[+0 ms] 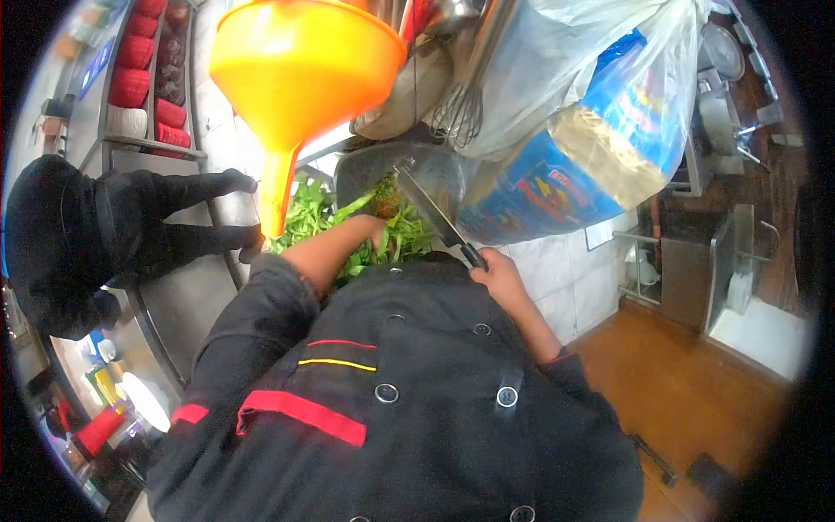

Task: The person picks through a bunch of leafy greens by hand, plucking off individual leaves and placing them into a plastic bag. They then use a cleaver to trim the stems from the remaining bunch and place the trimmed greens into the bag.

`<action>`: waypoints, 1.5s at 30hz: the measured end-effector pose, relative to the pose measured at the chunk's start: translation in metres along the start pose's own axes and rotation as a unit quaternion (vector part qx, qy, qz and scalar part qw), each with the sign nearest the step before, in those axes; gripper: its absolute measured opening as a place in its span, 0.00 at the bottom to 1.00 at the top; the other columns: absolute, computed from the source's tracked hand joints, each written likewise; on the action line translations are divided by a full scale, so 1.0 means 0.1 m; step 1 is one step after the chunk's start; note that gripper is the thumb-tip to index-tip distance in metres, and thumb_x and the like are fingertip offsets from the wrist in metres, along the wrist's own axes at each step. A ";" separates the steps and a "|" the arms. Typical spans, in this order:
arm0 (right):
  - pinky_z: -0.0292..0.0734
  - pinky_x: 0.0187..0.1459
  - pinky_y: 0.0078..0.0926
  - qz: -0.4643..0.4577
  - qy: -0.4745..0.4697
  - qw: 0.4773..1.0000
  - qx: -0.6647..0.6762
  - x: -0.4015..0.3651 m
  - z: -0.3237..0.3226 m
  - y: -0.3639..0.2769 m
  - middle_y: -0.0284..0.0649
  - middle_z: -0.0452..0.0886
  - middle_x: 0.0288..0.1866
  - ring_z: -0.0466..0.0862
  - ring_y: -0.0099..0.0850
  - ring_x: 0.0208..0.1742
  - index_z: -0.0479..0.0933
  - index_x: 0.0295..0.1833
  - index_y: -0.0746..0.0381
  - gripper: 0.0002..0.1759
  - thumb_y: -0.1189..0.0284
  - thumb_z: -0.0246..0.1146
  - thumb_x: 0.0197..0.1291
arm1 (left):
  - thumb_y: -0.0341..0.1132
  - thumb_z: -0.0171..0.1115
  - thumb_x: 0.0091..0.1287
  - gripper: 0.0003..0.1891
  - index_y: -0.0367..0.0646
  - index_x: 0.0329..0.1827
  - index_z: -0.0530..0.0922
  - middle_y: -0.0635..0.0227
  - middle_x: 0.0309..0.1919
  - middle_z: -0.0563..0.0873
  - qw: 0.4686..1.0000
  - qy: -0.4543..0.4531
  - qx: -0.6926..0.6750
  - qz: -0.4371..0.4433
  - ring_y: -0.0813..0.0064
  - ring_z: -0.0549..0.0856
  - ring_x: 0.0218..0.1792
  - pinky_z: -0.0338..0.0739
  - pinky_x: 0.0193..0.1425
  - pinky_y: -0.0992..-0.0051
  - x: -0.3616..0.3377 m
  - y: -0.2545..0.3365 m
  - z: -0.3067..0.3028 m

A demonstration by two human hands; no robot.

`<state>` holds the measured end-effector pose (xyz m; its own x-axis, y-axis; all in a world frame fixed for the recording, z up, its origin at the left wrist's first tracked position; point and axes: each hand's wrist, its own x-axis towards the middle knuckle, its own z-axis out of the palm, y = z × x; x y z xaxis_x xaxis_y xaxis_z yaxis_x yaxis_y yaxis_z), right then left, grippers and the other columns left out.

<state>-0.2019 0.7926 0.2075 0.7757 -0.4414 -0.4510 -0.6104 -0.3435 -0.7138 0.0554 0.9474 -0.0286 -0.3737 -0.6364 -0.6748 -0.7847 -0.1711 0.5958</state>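
- Green leaves (317, 213) at centre lay under the left hand (372, 228); finger spread unclear.
- Right hand (497, 268), fingers wrapped tight, held a knife (430, 209) over them.

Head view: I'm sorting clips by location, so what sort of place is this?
Most likely a restaurant kitchen. The right hand grips a cleaver over leafy greens, the person wears a buttoned chef's jacket, and a whisk and a large orange funnel hang nearby.
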 end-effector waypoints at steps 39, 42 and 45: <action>0.75 0.42 0.51 -0.064 -0.097 0.971 -0.211 0.75 0.18 -0.10 0.55 0.80 0.37 0.81 0.53 0.38 0.71 0.44 0.65 0.14 0.65 0.51 0.61 | 0.47 0.69 0.46 0.33 0.31 0.49 0.68 0.41 0.42 0.81 0.855 0.315 -0.248 -0.329 0.49 0.81 0.47 0.74 0.52 0.61 -0.82 1.07 -0.29; 0.75 0.43 0.50 -0.028 -0.137 0.961 -0.237 0.86 0.13 -0.24 0.56 0.80 0.39 0.81 0.53 0.40 0.72 0.45 0.64 0.14 0.66 0.51 0.61 | 0.47 0.69 0.46 0.33 0.31 0.48 0.69 0.40 0.42 0.80 0.848 0.339 -0.250 -0.320 0.48 0.81 0.46 0.74 0.52 0.61 -0.76 1.01 -0.19; 0.76 0.44 0.49 -0.003 -0.164 0.955 -0.249 1.02 0.28 -0.27 0.56 0.80 0.40 0.82 0.52 0.42 0.74 0.44 0.65 0.14 0.68 0.51 0.59 | 0.48 0.70 0.46 0.32 0.31 0.47 0.69 0.41 0.42 0.80 0.837 0.357 -0.292 -0.294 0.48 0.81 0.46 0.74 0.51 0.61 -0.72 0.97 -0.14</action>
<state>-0.1016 0.7796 0.1661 0.7375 -0.1836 -0.6499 -0.5438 -0.7321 -0.4103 0.0130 0.9664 0.0839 0.5468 -0.5643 -0.6185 -0.2763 -0.8190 0.5029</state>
